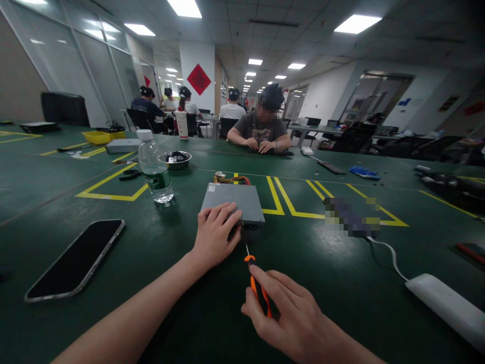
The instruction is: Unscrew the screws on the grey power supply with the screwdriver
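A grey metal computer power supply (235, 197) lies on the green table, its bundle of coloured wires (232, 178) at the far side. My left hand (217, 232) grips its near left corner, fingers across the top and thumb down by the front face. In my right hand (282, 303) is a screwdriver (250, 259) with an orange and black handle. Its thin shaft points up at the near face of the power supply, close to my left thumb. Whether the tip touches a screw is too small to tell.
Left of the power supply stand a water bottle (154, 172) and a metal bowl (177, 160) with dark items. A phone (78, 260) lies nearer left. At right are a white power bank-like block (447, 308) with a cable and a blue glove (364, 173). A person (265, 124) sits opposite.
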The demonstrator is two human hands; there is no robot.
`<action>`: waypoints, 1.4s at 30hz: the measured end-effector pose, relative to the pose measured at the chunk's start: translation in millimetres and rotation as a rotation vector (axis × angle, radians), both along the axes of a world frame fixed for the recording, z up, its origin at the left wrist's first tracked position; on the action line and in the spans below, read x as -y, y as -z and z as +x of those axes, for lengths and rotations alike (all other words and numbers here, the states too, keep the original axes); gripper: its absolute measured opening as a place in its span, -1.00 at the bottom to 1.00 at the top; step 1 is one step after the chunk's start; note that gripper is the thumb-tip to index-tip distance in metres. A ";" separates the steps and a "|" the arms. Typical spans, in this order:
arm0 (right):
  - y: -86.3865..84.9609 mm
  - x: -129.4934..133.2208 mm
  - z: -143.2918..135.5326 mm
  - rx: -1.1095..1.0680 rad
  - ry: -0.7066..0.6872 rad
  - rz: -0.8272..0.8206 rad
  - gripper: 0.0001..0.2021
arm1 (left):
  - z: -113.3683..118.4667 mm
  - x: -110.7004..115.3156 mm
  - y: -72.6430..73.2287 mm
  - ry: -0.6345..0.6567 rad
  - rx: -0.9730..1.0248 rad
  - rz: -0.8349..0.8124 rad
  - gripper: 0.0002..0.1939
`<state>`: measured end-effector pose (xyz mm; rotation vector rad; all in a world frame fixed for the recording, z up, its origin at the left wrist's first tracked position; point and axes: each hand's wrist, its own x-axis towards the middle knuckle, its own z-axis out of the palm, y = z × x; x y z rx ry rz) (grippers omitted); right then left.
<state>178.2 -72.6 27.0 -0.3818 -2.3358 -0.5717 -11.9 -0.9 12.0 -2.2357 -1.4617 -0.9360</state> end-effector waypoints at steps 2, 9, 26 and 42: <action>-5.1 0.8 -0.2 0.034 0.003 -0.007 -0.85 | 0.3 0.2 -0.5 -0.003 0.000 0.002 -0.71; -2.1 -1.3 -1.3 -0.055 0.056 0.089 -0.97 | 0.6 0.2 -0.4 -0.008 0.002 -0.005 -0.70; -0.2 -2.2 -1.8 -0.016 0.048 0.025 -0.90 | 1.1 -0.2 0.3 -0.008 0.007 -0.009 -0.70; 6.2 -9.0 6.7 -0.071 -0.016 -0.003 -0.91 | 0.8 1.4 -1.3 -0.011 0.005 -0.030 -0.71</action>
